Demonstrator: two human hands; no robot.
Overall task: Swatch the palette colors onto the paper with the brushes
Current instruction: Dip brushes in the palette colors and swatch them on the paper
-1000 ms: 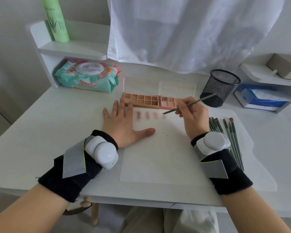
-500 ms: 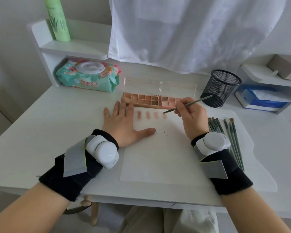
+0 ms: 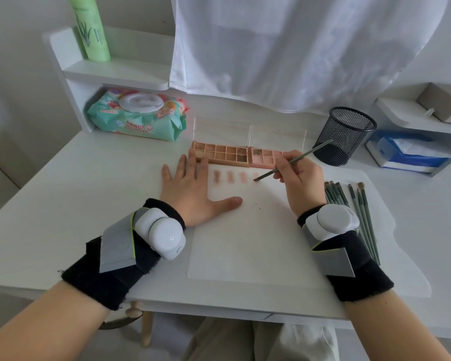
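A white sheet of paper (image 3: 248,238) lies on the desk with several pinkish swatches (image 3: 229,177) in a row near its far edge. Behind it sits an open palette (image 3: 235,153) of brown and pink pans, its clear lid raised. My right hand (image 3: 298,178) pinches a thin green brush (image 3: 294,162), whose tip touches the paper at the rightmost swatch. Flat on the paper's left edge, fingers spread, rests my left hand (image 3: 190,188); its fingertips reach the palette's front.
Several green brushes (image 3: 354,204) lie to the right of the paper. A black mesh cup (image 3: 345,135) stands behind them, a blue tissue box (image 3: 406,152) further right. A wet-wipes pack (image 3: 138,117) sits at the back left under a shelf holding a green bottle (image 3: 91,27).
The brush tip has moved down slightly along the fourth swatch on the paper. My left hand has stayed put.
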